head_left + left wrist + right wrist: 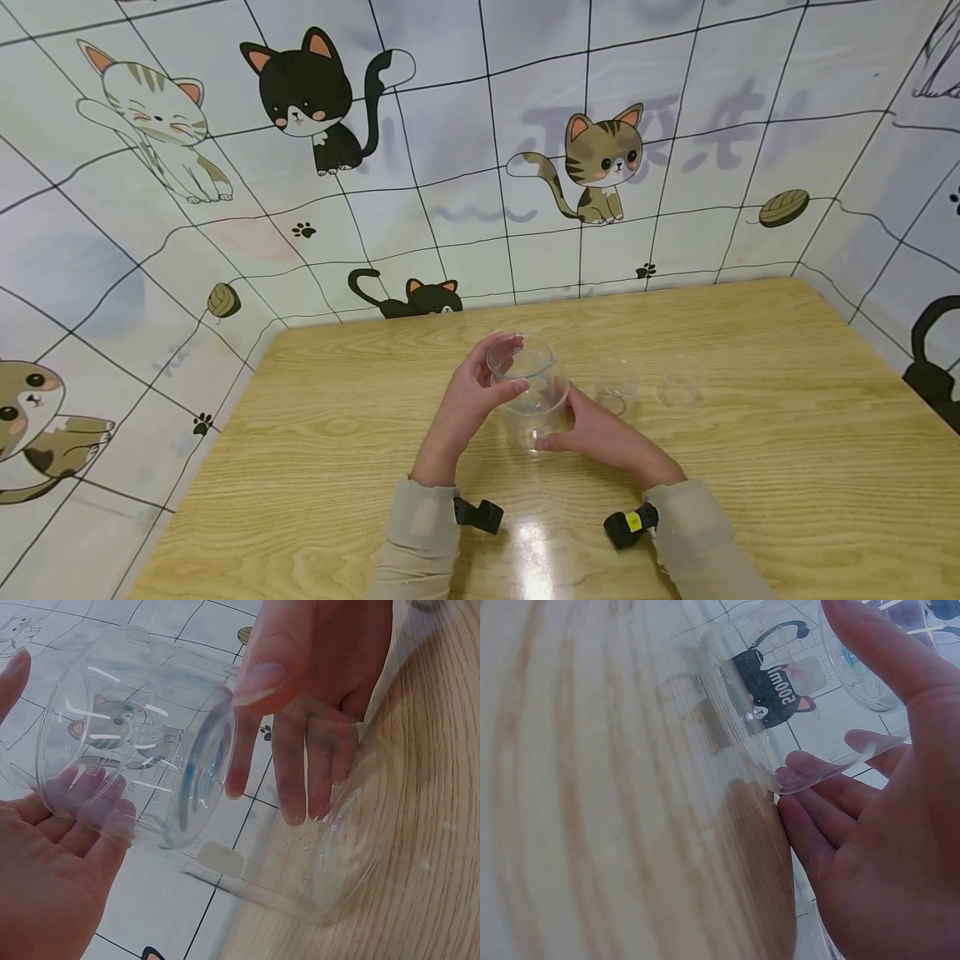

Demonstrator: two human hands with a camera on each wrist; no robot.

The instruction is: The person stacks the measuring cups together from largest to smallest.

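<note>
My left hand (474, 390) grips a clear glass beaker (142, 742) near its rim, thumb on the near side and fingers behind. Its base sits partway inside the mouth of a larger clear beaker (521, 435), marked 500ml in the right wrist view. My right hand (596, 427) holds the larger beaker low on its side, with the thumb across the front and the fingers (832, 802) round the far side near the base. The larger beaker stands upright on the wooden table (345, 450).
Two smaller clear glass vessels (617, 388), (679, 388) stand on the table to the right of my hands. A wall covering (465, 167) with cartoon cats and grid lines rises behind the table and along both sides.
</note>
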